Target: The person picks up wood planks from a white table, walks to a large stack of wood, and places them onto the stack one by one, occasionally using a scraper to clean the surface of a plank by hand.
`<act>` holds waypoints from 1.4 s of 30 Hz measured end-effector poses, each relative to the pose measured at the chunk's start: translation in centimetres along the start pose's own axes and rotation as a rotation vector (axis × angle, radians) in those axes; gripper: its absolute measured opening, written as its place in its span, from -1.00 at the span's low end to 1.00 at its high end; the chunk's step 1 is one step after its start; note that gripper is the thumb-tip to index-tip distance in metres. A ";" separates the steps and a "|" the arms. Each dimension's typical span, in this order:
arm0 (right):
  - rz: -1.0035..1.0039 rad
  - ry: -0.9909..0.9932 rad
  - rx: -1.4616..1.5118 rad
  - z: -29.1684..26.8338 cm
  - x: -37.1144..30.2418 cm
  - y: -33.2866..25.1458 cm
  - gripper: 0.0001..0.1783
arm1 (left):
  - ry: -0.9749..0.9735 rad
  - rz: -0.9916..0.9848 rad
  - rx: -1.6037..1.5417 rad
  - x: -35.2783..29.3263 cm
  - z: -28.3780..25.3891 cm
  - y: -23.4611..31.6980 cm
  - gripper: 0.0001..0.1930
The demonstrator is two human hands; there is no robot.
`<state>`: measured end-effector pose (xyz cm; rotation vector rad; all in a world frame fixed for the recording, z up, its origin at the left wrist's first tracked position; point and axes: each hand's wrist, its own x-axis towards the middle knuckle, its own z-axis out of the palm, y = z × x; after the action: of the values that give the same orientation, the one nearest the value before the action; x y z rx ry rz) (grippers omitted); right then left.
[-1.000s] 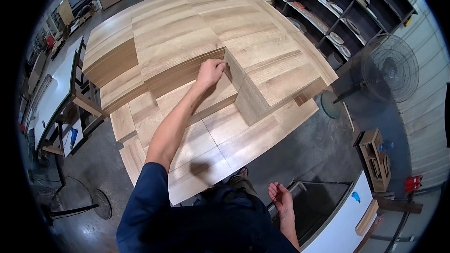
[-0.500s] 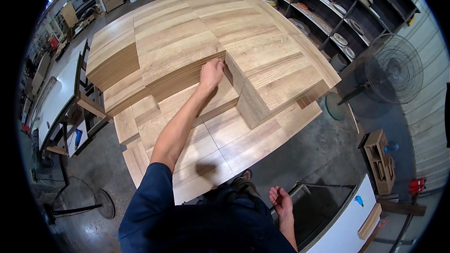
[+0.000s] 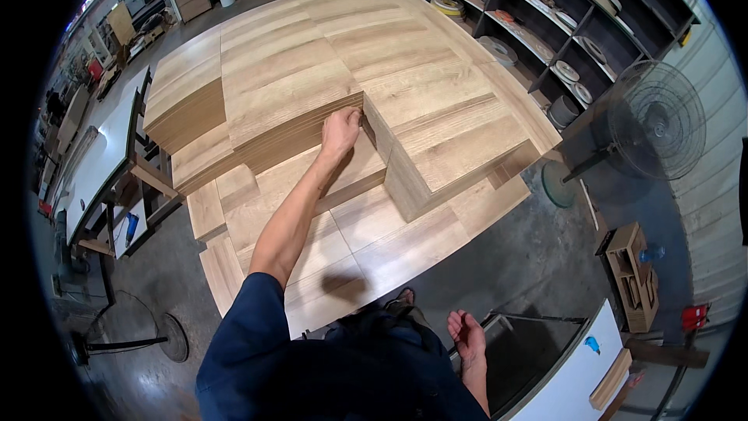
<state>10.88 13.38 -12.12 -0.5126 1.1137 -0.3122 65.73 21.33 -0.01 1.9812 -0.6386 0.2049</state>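
Observation:
Stacked wood-grain panels (image 3: 280, 62) fill the middle of the view, piled to different heights in steps. My left hand (image 3: 340, 131) reaches into the inner corner where a tall stack meets the side of a neighbouring stack (image 3: 405, 187). Its fingers are curled and pressed together by the layered edges; whatever they grip, if anything, is hidden. Below that wrist lies a lower panel (image 3: 296, 179) with a light wood face. Down at the lower right, my right hand (image 3: 468, 337) hangs apart from the panels, palm up, holding nothing, its fingers loosely bent.
Dark shelves (image 3: 538, 12) with rolls of edging stand at the far right, beside a standing fan (image 3: 656, 121). A white-topped table (image 3: 105, 156) is on the left. Near my right hand is another white table (image 3: 576, 374); a fan base (image 3: 173, 337) rests on the floor.
The whole view has shifted slightly, with the panels a little further left in the picture. My left hand stays in the same corner, fingers still curled; my right hand hardly differs.

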 end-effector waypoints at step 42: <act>-0.094 0.189 0.325 -5.2 0.0 -1.5 -0.72 | -0.811 -0.131 -0.443 -12.5 18.7 17.1 -0.43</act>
<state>6.20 10.84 -13.09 -0.2500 1.1943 -0.6224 43.94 3.33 -0.78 1.6141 -0.9528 -0.7959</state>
